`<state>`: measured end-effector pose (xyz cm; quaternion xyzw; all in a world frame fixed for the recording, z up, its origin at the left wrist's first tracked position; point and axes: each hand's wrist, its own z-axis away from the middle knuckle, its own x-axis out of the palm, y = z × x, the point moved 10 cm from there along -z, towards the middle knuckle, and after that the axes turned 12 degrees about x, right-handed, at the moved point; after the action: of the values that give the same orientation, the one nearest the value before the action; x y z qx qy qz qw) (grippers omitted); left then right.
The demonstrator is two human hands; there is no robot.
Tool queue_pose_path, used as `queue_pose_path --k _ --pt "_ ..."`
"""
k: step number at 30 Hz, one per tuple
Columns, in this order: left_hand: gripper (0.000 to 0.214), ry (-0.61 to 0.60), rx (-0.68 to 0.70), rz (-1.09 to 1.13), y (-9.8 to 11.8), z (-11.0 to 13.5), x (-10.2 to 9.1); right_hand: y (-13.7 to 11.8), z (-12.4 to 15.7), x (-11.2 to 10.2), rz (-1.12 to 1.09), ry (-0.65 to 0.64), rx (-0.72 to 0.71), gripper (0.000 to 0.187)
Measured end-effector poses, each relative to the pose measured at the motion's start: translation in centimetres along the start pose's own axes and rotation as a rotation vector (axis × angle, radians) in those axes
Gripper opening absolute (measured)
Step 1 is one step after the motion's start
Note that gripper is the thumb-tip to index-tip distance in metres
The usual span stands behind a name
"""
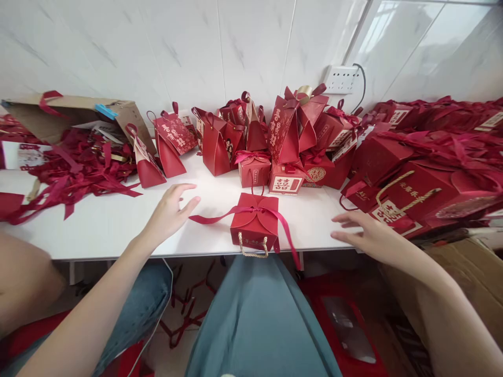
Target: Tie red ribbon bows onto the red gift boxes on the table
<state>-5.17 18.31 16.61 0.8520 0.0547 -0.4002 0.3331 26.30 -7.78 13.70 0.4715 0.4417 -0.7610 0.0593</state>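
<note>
A red gift box point(255, 220) with petal-like top flaps sits at the table's front edge, right before me. Across its top runs a crimson ribbon point(288, 233), crossed or knotted in the middle, its two loose ends trailing left and right. A gold rope handle point(253, 254) hangs down the near side. My left hand point(170, 212) hovers left of the box, close to the ribbon's left end, thumb and fingers apart with nothing between them. Off to the right, my right hand point(359, 233) is held apart from the box, fingers spread and holding nothing.
Several finished-looking red boxes point(286, 180) stand along the wall. A larger heap of red boxes point(436, 178) fills the right side. At left, a cardboard box point(90, 107) lies beside a tangle of ribbons point(86, 167). A power strip point(341, 79) is on the wall; another person's knee point(27, 283) shows at left.
</note>
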Motion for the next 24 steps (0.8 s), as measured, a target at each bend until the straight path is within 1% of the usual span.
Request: queue_pose_path --k 1,2,4,5,6,8,10,14,16,17,20,22,24 --pt "0.040 -0.083 0.039 0.043 1.4 -0.5 1.1 -1.8 -0.1 0.8 -0.006 -0.033 -0.058 0.041" --pt "0.040 -0.209 0.052 0.118 2.7 -0.8 2.8 -3.7 -0.2 1.7 -0.034 -0.060 -0.123 0.041" --pt "0.046 -0.429 0.043 0.287 4.7 -0.8 6.0 -7.3 -0.4 4.1 -0.102 -0.161 -0.239 0.045" --pt "0.049 -0.505 0.026 0.366 5.4 -0.7 7.2 -8.6 -0.4 5.3 -0.132 -0.212 -0.270 0.048" --pt "0.051 -0.547 0.006 0.434 5.8 -0.5 8.1 -9.6 -0.5 6.5 -0.154 -0.266 -0.291 0.049" --pt "0.050 -0.576 -0.041 0.546 5.8 -0.2 9.0 -10.5 -0.5 8.3 -0.185 -0.339 -0.303 0.048" --pt "0.048 -0.576 -0.080 0.634 5.6 0.2 9.4 -10.8 -0.5 8.9 -0.211 -0.335 -0.294 0.042" --pt "0.045 -0.549 -0.106 0.767 5.5 0.8 9.4 -11.3 0.0 7.8 -0.252 -0.229 -0.304 0.030" --pt "0.044 -0.529 -0.108 0.858 5.9 1.0 9.5 -12.0 0.3 7.1 -0.195 -0.184 -0.331 0.018" --pt "0.044 -0.529 -0.108 0.918 6.3 1.2 9.6 -12.2 0.5 6.7 -0.143 -0.157 -0.341 0.015" --pt "0.042 -0.582 -0.110 1.065 7.4 1.9 10.2 -12.7 0.5 5.8 0.022 -0.087 -0.354 0.020" --pt "0.041 -0.600 -0.107 1.067 7.6 2.1 10.2 -12.8 0.3 5.5 0.084 -0.085 -0.361 0.026" --pt "0.040 -0.587 -0.099 1.015 7.3 1.8 9.9 -12.9 0.0 5.4 0.105 -0.106 -0.378 0.031"
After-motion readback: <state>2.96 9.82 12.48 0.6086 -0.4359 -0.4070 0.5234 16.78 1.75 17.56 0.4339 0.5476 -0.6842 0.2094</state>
